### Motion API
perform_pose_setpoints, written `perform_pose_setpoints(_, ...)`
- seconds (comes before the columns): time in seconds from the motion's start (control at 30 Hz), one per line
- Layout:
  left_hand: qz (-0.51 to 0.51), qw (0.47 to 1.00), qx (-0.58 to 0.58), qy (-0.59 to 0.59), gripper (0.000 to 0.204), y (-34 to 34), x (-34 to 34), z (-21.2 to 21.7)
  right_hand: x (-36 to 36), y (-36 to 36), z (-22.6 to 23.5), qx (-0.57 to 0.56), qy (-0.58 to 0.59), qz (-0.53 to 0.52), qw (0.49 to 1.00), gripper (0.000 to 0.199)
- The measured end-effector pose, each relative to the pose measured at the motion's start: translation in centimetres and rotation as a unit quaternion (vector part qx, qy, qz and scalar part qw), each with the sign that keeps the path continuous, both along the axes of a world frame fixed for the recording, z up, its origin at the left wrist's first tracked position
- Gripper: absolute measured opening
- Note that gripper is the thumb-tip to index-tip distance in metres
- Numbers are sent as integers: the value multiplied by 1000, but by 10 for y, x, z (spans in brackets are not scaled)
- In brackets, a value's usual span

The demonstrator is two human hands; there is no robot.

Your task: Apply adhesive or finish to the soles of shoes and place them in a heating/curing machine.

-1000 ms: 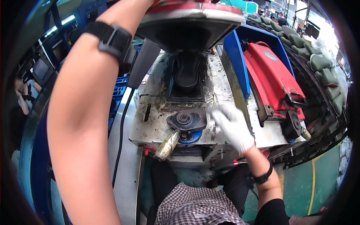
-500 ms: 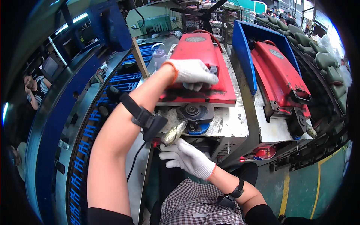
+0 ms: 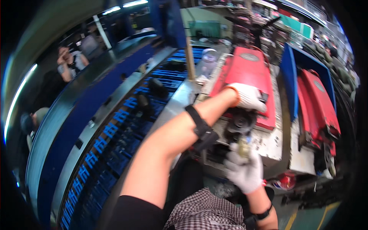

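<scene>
My left hand [image 3: 249, 97], in a white knit glove with an orange cuff, lies across the near end of a red machine cover [image 3: 248, 73]. Its fingers curl round the handle there, which they mostly hide. Just below sits a dark round pivot [image 3: 241, 122] of a clamp lever. From this pivot a taped, yellowish lever handle [image 3: 243, 147] points toward me. My right hand [image 3: 245, 172], gloved alike, is closed round that handle from below, its fingers somewhat blurred.
A second red machine [image 3: 316, 103] with a blue guard [image 3: 290, 80] stands to the right. At left runs a conveyor with blue slats [image 3: 115, 134]. A clear bottle [image 3: 208, 61] stands behind the bench's left side. Two people are beyond the conveyor.
The view has swung left, so the machines sit farther right. My right hand has gone from open beside the lever handle to closed round it; the lever now points more toward me.
</scene>
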State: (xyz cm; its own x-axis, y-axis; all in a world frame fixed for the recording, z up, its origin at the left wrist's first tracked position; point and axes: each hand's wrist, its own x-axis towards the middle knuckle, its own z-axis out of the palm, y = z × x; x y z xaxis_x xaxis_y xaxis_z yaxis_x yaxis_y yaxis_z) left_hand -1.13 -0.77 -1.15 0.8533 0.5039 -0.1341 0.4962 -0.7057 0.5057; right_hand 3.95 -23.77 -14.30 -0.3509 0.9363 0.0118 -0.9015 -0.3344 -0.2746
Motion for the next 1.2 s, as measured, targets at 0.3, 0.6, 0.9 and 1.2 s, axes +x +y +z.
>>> perform_pose_setpoints(0.3,-4,1000,25,3,50,-5,9,7,79,-20,14,110,-767,-380,506,53)
perform_pose_setpoints(0.6,-10,1000,-19,16,42,8,17,-1,41,23,45,204,-850,-351,336,48)
perform_pose_setpoints(0.9,-35,992,-109,51,47,18,23,6,45,27,44,156,-855,-328,370,50)
perform_pose_setpoints(1.2,-30,982,-168,81,52,20,24,10,42,23,49,142,-854,-326,379,51)
